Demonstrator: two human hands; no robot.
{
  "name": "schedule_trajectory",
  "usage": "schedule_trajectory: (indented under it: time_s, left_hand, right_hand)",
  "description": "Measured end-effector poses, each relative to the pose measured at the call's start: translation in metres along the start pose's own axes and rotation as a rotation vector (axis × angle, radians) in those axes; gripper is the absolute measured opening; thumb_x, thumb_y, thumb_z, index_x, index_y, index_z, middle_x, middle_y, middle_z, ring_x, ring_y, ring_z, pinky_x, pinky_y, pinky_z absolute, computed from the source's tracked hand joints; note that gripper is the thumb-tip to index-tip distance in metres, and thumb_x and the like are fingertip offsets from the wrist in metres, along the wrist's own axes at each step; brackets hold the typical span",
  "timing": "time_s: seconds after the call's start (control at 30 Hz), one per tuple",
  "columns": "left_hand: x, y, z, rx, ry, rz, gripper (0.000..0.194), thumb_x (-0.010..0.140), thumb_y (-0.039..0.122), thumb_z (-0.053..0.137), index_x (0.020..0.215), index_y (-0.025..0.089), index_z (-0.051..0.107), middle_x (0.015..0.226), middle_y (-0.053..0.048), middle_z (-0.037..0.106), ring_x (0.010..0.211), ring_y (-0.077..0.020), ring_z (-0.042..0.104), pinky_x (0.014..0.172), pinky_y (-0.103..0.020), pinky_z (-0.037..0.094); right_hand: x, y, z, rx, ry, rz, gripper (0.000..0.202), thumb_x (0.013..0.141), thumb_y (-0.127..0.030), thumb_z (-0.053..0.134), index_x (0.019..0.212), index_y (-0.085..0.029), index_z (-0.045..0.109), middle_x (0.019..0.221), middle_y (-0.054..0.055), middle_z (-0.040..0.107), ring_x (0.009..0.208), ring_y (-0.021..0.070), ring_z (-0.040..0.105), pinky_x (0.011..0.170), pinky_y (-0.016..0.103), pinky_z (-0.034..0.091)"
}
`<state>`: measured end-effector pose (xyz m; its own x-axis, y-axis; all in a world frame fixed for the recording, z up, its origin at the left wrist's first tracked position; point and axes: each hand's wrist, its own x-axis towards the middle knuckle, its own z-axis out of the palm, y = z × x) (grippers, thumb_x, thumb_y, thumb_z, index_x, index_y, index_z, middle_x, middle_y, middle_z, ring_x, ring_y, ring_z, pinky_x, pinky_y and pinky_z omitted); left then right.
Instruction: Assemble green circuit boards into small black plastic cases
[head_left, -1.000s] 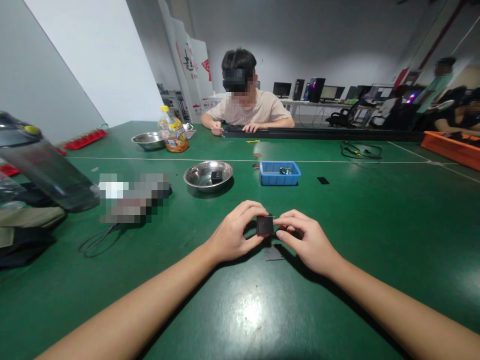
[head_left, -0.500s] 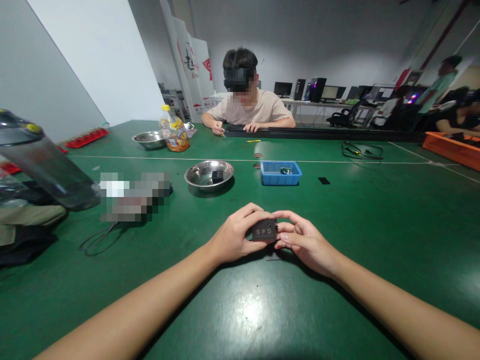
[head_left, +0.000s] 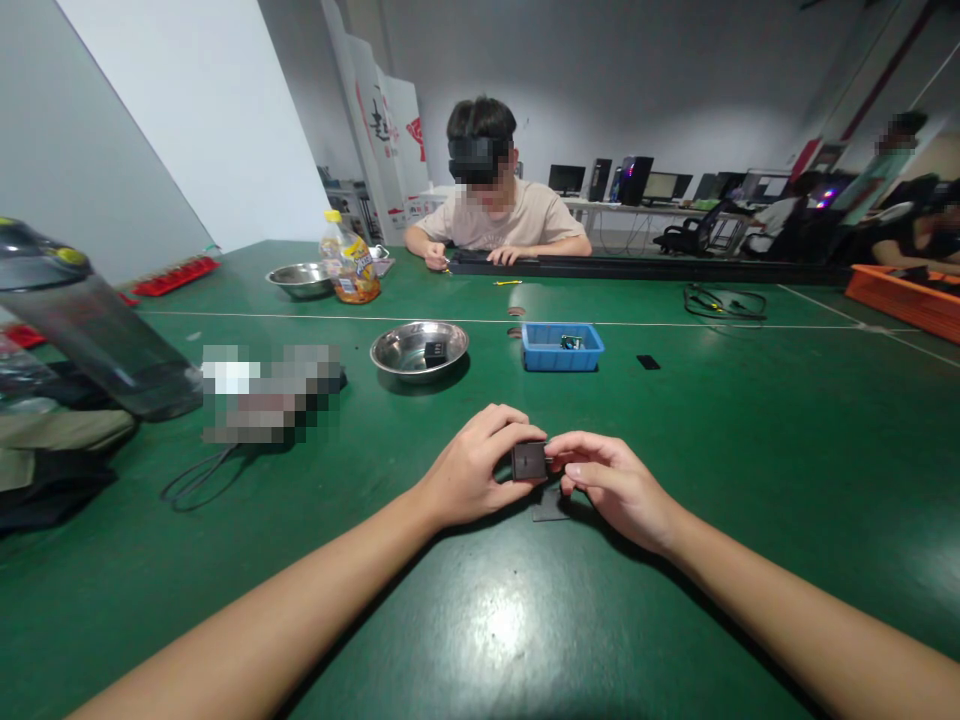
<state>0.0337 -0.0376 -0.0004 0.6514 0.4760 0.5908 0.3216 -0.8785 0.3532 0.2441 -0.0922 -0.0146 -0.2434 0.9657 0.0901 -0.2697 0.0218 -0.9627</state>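
My left hand (head_left: 484,465) is closed around a small black box (head_left: 530,462), thumb below and fingers on top. A plain dark face of the box is toward me, with a tiny mark at its middle. From the right, the curled fingers of my right hand (head_left: 619,485) meet the box's right edge, where short thin pins seem to stick out. Just under the hands, a flat dark piece (head_left: 551,507) lies on the green table (head_left: 420,620). Beyond them stand a steel bowl (head_left: 390,362) with a black box (head_left: 435,353) inside, and a blue tray (head_left: 561,357) holding a small electronic part (head_left: 571,342).
A thin black piece (head_left: 648,362) lies right of the tray. To the left are a large bottle (head_left: 112,330), a blurred-out object (head_left: 277,395) with a cord, another bowl (head_left: 300,285) and a yellow-capped bottle (head_left: 354,270). Across the table a person (head_left: 502,215) handles a long black bar (head_left: 645,268).
The black box has been turned in my hands: its lettered face is gone from view and a plain face shows. My right fingers have come off its top, and the flat piece below is more visible.
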Motion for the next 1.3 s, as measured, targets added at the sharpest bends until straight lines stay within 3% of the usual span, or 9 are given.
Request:
schedule_trajectory:
  time_s: [0.13,0.23,0.43,0.6,0.67,0.8,0.93,1.07,1.3]
  left_hand:
    - [0.001,0.000,-0.001,-0.006,-0.021,-0.008,0.032,0.083,0.023,0.069,0.115,0.020,0.062,0.106,-0.009,0.067,0.099,-0.0226,0.063,0.090,-0.037,0.053]
    - [0.001,0.000,-0.001,0.006,-0.039,-0.005,0.030,0.085,0.023,0.067,0.114,0.020,0.062,0.106,-0.009,0.067,0.100,-0.0227,0.064,0.091,-0.037,0.052]
    - [0.002,-0.002,-0.001,0.033,-0.042,-0.042,0.022,0.088,0.033,0.068,0.104,0.019,0.062,0.101,-0.007,0.067,0.094,-0.0209,0.065,0.081,-0.033,0.051]
    - [0.003,-0.006,0.001,0.063,-0.028,-0.123,0.018,0.087,0.030,0.071,0.097,0.019,0.061,0.094,-0.004,0.067,0.087,-0.0195,0.064,0.077,-0.032,0.049]
    - [0.003,-0.008,0.003,0.073,-0.019,-0.176,0.018,0.086,0.029,0.072,0.095,0.019,0.060,0.093,-0.004,0.067,0.086,-0.0197,0.064,0.077,-0.032,0.050]
    - [0.003,-0.011,0.005,0.094,-0.025,-0.269,0.018,0.083,0.027,0.074,0.091,0.019,0.060,0.089,-0.002,0.068,0.083,-0.0198,0.064,0.074,-0.032,0.050]
    - [0.003,-0.013,0.005,0.074,-0.036,-0.300,0.018,0.084,0.028,0.074,0.091,0.019,0.061,0.089,-0.003,0.067,0.083,-0.0202,0.064,0.075,-0.032,0.050]
    - [0.003,-0.012,0.005,0.030,-0.053,-0.281,0.016,0.086,0.029,0.071,0.094,0.019,0.062,0.092,-0.004,0.068,0.086,-0.0206,0.065,0.078,-0.033,0.051]
    - [0.002,-0.008,0.004,-0.053,-0.125,-0.173,0.015,0.089,0.021,0.062,0.104,0.019,0.063,0.103,-0.006,0.070,0.095,-0.0206,0.067,0.084,-0.033,0.053]
  right_hand:
    - [-0.002,-0.001,-0.005,-0.311,-0.047,-0.157,0.027,0.079,-0.025,0.072,0.106,-0.024,0.076,0.105,0.006,0.063,0.093,0.0188,0.059,0.077,0.032,0.052]
    - [-0.005,-0.005,-0.003,-0.539,-0.078,-0.222,0.033,0.084,-0.023,0.068,0.116,-0.024,0.072,0.111,0.007,0.056,0.090,0.0173,0.059,0.075,0.032,0.054]
    - [-0.009,-0.011,0.001,-0.830,-0.080,-0.367,0.048,0.085,-0.017,0.066,0.131,-0.027,0.059,0.123,0.009,0.059,0.106,0.0225,0.061,0.082,0.036,0.055]
    - [-0.007,-0.012,-0.001,-0.967,-0.037,-0.408,0.026,0.084,-0.016,0.065,0.110,-0.022,0.063,0.112,0.009,0.063,0.103,0.0231,0.062,0.090,0.040,0.053]
    - [-0.007,-0.013,-0.002,-1.080,-0.101,-0.395,0.024,0.082,-0.017,0.067,0.105,-0.021,0.063,0.109,0.009,0.063,0.102,0.0246,0.061,0.091,0.042,0.052]
    - [-0.010,-0.015,-0.001,-1.266,-0.286,-0.367,0.042,0.075,-0.015,0.067,0.116,-0.021,0.062,0.108,0.009,0.064,0.100,0.0277,0.058,0.091,0.047,0.051]
    - [-0.010,-0.014,0.000,-1.268,-0.328,-0.356,0.044,0.072,-0.010,0.064,0.114,-0.021,0.063,0.101,0.007,0.065,0.097,0.0260,0.058,0.092,0.045,0.051]
    - [-0.009,-0.012,-0.001,-1.175,-0.294,-0.378,0.041,0.071,-0.006,0.064,0.111,-0.019,0.064,0.098,0.006,0.063,0.091,0.0217,0.061,0.082,0.035,0.053]
    - [-0.007,-0.012,-0.002,-1.009,-0.107,-0.655,0.032,0.081,-0.011,0.066,0.112,-0.019,0.063,0.100,0.007,0.070,0.087,0.0177,0.065,0.078,0.028,0.055]
